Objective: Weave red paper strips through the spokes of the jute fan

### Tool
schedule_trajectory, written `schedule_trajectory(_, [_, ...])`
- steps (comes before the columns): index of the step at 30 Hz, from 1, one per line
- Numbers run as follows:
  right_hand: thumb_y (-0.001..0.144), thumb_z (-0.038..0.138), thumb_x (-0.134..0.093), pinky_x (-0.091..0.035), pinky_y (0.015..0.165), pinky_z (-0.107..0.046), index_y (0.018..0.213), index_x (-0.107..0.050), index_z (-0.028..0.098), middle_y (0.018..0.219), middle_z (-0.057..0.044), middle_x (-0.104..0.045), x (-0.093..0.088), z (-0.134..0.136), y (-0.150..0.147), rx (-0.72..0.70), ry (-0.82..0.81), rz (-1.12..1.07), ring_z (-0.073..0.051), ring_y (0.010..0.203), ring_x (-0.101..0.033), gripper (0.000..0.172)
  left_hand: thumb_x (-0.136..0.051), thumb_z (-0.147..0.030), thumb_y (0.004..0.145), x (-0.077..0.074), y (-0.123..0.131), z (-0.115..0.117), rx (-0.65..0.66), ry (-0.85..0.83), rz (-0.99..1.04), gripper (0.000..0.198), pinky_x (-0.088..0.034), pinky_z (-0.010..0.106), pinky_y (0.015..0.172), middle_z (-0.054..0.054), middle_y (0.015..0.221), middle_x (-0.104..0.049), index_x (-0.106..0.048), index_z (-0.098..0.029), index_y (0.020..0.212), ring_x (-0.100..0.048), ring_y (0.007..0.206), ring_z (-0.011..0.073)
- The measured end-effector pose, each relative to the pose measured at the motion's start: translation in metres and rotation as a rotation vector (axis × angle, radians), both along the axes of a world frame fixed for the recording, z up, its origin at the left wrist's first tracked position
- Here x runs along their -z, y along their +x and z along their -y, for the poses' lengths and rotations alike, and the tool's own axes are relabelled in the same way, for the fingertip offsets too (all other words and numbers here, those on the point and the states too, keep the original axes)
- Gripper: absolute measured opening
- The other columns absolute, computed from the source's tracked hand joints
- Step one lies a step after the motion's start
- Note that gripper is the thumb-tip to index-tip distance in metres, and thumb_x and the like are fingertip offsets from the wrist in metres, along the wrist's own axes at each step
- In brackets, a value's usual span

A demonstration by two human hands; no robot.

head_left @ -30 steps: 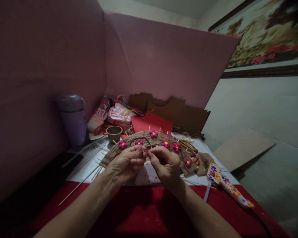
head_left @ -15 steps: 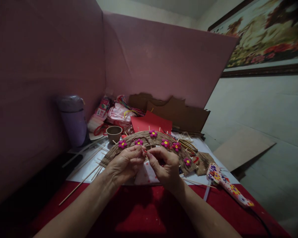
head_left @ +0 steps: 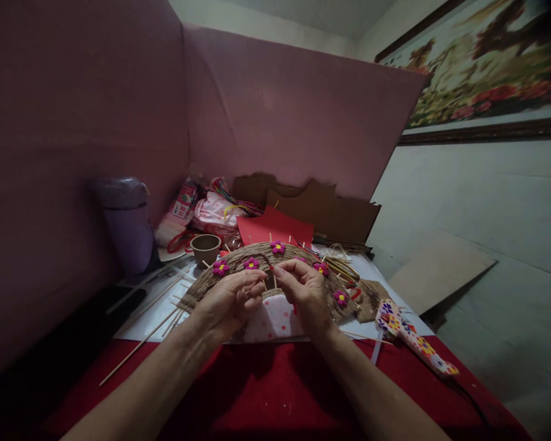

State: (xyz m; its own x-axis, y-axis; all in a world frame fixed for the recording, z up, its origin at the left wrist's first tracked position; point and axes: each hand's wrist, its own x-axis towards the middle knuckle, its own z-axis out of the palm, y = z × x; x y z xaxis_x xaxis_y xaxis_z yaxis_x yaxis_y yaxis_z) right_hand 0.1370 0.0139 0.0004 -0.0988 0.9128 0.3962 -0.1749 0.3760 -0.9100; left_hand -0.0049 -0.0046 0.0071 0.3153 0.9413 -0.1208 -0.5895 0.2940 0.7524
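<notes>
My right hand [head_left: 305, 294] is closed in a pinch. A small bit of a thin red strip [head_left: 272, 268] shows at its fingertips, and more red shows under the palm. Close by on the left, my left hand [head_left: 232, 300] has its fingers curled and the thumb near the index finger; whatever they hold, if anything, is too small to make out. Behind both hands stands an arched panel wound with brown twine [head_left: 197, 293], with thin sticks poking from its edge. Magenta felt flowers [head_left: 278, 247] with yellow centres sit on it. A white cloth with red dots [head_left: 275, 318] lies below the hands.
A glue gun covered in flower patterns [head_left: 413, 337] lies at right, its cord trailing. Wooden sticks [head_left: 138, 346] lie at left. Behind are a small brown pot [head_left: 205, 248], a purple cup [head_left: 127, 229], red sheet [head_left: 275, 225] and torn cardboard [head_left: 321, 205]. Pink panels enclose the back and left.
My hands, which met at the fingertips around something red, have moved slightly apart. The red bit is now at my right fingertips. The view has shifted slightly.
</notes>
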Motion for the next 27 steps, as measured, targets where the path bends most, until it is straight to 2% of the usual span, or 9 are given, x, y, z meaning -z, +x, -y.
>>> schedule_trajectory(3, [0.071, 0.034, -0.067, -0.023, 0.039, -0.019, 0.068, -0.059, 0.016, 0.046, 0.008, -0.038, 0.0014, -0.0015, -0.0004, -0.034, -0.037, -0.030, -0.005, 0.040, -0.026, 0.020, -0.065, -0.019, 0.075, 0.0014, 0.0008, 0.0009, -0.026, 0.088, -0.016, 0.014, -0.016, 0.014, 0.031, -0.009, 0.045, -0.033, -0.054, -0.013, 0.069, -0.023, 0.032, 0.0005])
schedule_trajectory(6, [0.071, 0.034, -0.068, -0.019, 0.037, -0.019, 0.068, -0.060, 0.015, 0.045, 0.008, -0.038, 0.0021, -0.0010, -0.0013, -0.082, -0.040, -0.016, -0.004, 0.040, -0.025, 0.020, -0.070, -0.024, 0.070, 0.0019, 0.0022, 0.0026, -0.093, 0.166, -0.086, 0.017, -0.012, 0.015, 0.031, -0.011, 0.042, -0.032, -0.055, -0.015, 0.072, -0.018, 0.031, 0.0005])
schedule_trajectory(10, [0.071, 0.034, -0.068, -0.016, 0.036, -0.019, 0.067, -0.060, 0.015, 0.045, 0.008, -0.039, 0.0019, 0.0003, -0.0022, -0.097, -0.031, 0.006, -0.004, 0.040, -0.025, 0.021, -0.076, -0.026, 0.063, -0.0003, 0.0055, 0.0050, -0.239, 0.225, -0.189, 0.024, -0.012, 0.015, 0.032, -0.010, 0.040, -0.038, -0.061, -0.013, 0.075, -0.022, 0.031, 0.0004])
schedule_trajectory(14, [0.071, 0.035, -0.068, -0.017, 0.036, -0.019, 0.067, -0.060, 0.015, 0.046, 0.007, -0.040, 0.0014, 0.0009, -0.0023, -0.101, -0.019, 0.020, -0.004, 0.040, -0.026, 0.021, -0.078, -0.024, 0.060, -0.0010, 0.0082, 0.0054, -0.333, 0.290, -0.246, 0.022, -0.019, 0.014, 0.035, -0.005, 0.046, -0.050, -0.064, -0.011, 0.070, -0.033, 0.036, 0.0012])
schedule_trajectory(17, [0.071, 0.037, -0.067, -0.016, 0.035, -0.019, 0.064, -0.058, 0.015, 0.044, 0.008, -0.037, 0.0005, 0.0016, -0.0027, -0.113, -0.033, 0.021, -0.004, 0.040, -0.024, 0.025, -0.077, -0.023, 0.059, -0.0001, 0.0084, 0.0044, -0.356, 0.315, -0.266, 0.019, -0.021, 0.015, 0.035, -0.004, 0.047, -0.053, -0.065, -0.011, 0.068, -0.036, 0.037, 0.0019])
schedule_trajectory(20, [0.076, 0.047, -0.060, -0.015, 0.035, -0.019, 0.066, -0.058, 0.015, 0.042, 0.009, -0.033, -0.0004, 0.0015, -0.0029, -0.127, -0.069, 0.003, -0.004, 0.037, -0.022, 0.034, -0.076, -0.026, 0.062, 0.0010, 0.0068, 0.0027, -0.356, 0.296, -0.293, 0.020, -0.015, 0.016, 0.034, -0.007, 0.041, -0.044, -0.063, -0.012, 0.066, -0.028, 0.034, 0.0014])
schedule_trajectory(24, [0.079, 0.057, -0.051, -0.015, 0.035, -0.018, 0.075, -0.063, 0.012, 0.044, 0.006, -0.041, -0.0003, -0.0020, -0.0008, -0.166, -0.147, 0.022, -0.004, 0.036, -0.025, 0.047, -0.074, -0.029, 0.064, 0.0013, 0.0033, 0.0004, -0.394, 0.286, -0.303, 0.022, -0.015, 0.015, 0.034, -0.008, 0.041, -0.041, -0.059, -0.013, 0.068, -0.027, 0.034, 0.0015])
schedule_trajectory(27, [0.078, 0.059, -0.050, -0.013, 0.035, -0.018, 0.077, -0.065, 0.011, 0.046, 0.005, -0.045, -0.0006, -0.0060, 0.0029, -0.248, -0.215, 0.006, -0.003, 0.035, -0.025, 0.050, -0.072, -0.029, 0.065, -0.0005, 0.0012, -0.0006, -0.393, 0.285, -0.274, 0.023, -0.013, 0.015, 0.033, -0.010, 0.040, -0.036, -0.056, -0.013, 0.066, -0.022, 0.034, 0.0012])
